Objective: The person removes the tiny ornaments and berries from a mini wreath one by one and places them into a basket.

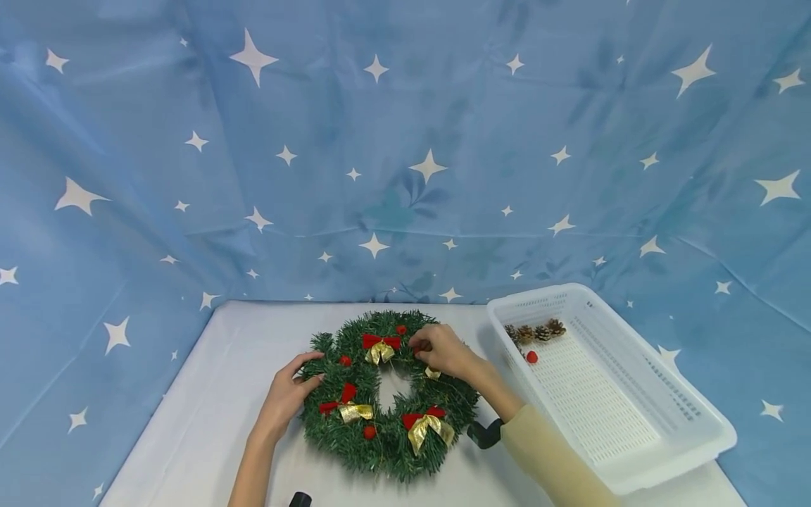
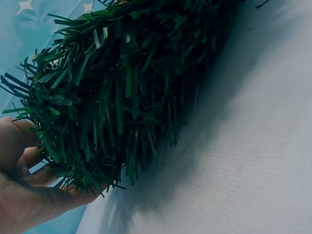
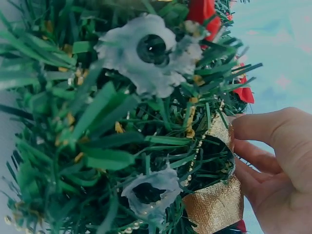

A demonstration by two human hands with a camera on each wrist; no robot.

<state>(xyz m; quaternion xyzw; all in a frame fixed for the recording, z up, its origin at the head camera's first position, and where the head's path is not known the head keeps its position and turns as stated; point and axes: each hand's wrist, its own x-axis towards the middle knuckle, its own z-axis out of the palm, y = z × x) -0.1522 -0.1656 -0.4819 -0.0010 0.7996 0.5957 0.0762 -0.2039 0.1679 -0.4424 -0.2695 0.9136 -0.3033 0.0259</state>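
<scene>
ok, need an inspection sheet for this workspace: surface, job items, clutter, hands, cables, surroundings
Surface: white-covered table.
Job items: green wreath bearing red-and-gold bows and red balls.
Clutter: white basket at right, holding pine cones and a red pellet; unidentified black item near right sleeve.
Hands: left hand grips the wreath's left edge; right hand pinches a gold ribbon.
Cables: nothing seen.
Surroundings: blue star-patterned backdrop.

Left hand [image 1: 288, 394], one: thumb and fingers parted in a curve; left forearm [image 1: 255, 454] angled from below. Right hand [image 1: 446, 350], one: fingers bent, tips close together; right forearm [image 1: 497, 391] extending from lower right.
</scene>
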